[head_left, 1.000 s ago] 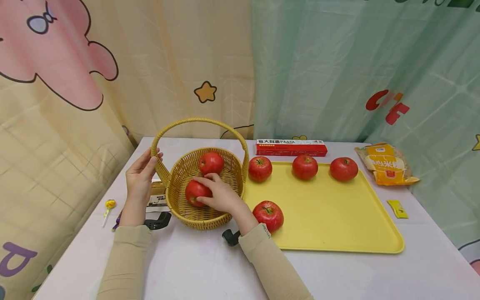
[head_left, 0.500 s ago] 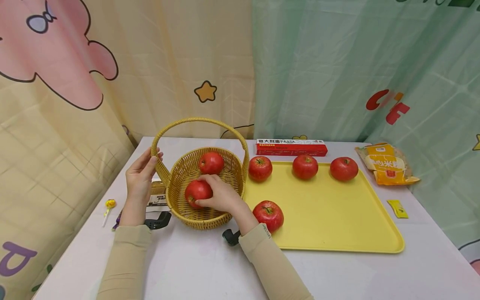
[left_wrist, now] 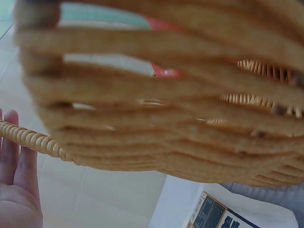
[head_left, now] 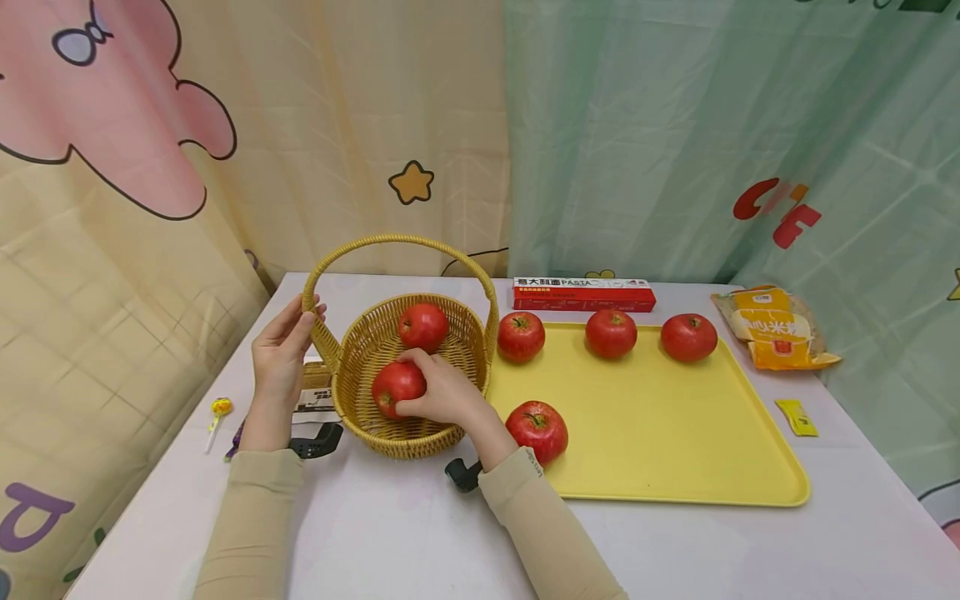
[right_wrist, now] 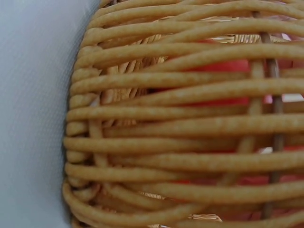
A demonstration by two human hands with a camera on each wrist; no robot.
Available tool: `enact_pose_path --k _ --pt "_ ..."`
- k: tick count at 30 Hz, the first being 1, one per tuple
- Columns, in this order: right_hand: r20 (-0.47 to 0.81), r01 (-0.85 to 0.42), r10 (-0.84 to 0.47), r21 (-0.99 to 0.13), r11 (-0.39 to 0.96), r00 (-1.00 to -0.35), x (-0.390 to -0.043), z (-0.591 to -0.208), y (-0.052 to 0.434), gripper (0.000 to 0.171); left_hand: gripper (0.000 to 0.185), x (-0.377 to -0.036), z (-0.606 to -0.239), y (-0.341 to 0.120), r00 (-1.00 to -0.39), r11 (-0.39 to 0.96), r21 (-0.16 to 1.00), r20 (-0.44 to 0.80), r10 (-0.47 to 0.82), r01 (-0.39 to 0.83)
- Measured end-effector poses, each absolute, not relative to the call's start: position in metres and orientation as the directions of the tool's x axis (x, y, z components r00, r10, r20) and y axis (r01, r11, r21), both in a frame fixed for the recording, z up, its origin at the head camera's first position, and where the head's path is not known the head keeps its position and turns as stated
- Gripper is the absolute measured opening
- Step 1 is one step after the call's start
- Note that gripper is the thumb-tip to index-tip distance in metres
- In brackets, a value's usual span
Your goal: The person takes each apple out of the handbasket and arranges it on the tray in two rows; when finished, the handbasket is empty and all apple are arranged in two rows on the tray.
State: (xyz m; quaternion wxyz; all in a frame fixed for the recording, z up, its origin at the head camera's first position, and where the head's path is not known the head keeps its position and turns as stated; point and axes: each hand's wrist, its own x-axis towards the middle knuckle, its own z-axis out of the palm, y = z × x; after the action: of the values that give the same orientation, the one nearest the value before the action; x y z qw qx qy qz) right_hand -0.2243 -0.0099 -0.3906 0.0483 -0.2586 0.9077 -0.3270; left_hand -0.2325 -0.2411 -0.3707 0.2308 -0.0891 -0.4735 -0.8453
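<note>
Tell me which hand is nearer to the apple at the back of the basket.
Right. The right hand is inside the basket, gripping the front apple, just in front of the back apple. The left hand rests on the handle outside the left rim.

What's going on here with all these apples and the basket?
A person sits at a white table. Their right hand reaches into a wicker basket and holds a red apple; a second apple lies deeper in the basket. Their left hand rests against the basket's handle where it meets the rim. Beside the basket, a yellow tray carries four more apples. A red pasta box lies behind the tray.
</note>
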Motion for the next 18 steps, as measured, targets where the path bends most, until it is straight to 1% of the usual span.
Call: enact_pose_path --k 9,13,18 --pt "0.101 -0.432 -0.496 -0.657 0.617 -0.863 -0.222 -0.388 -0.007 0.062 0.031 -0.232 -0.371 -0.241 -0.879 -0.445 0.761 0.366 -0.307 0.472" --pt "0.117 -0.442 -0.522 -0.701 0.559 -0.845 -0.218 -0.377 0.0 0.059 0.031 -0.232 -0.371 -0.241 -0.874 -0.433 0.762 0.376 -0.307 0.48" --pt "0.124 -0.432 -0.563 -0.778 0.456 -0.817 -0.209 -0.353 0.018 0.055 0.032 -0.232 -0.372 -0.242 -0.87 -0.429 0.759 0.387 -0.306 0.489"
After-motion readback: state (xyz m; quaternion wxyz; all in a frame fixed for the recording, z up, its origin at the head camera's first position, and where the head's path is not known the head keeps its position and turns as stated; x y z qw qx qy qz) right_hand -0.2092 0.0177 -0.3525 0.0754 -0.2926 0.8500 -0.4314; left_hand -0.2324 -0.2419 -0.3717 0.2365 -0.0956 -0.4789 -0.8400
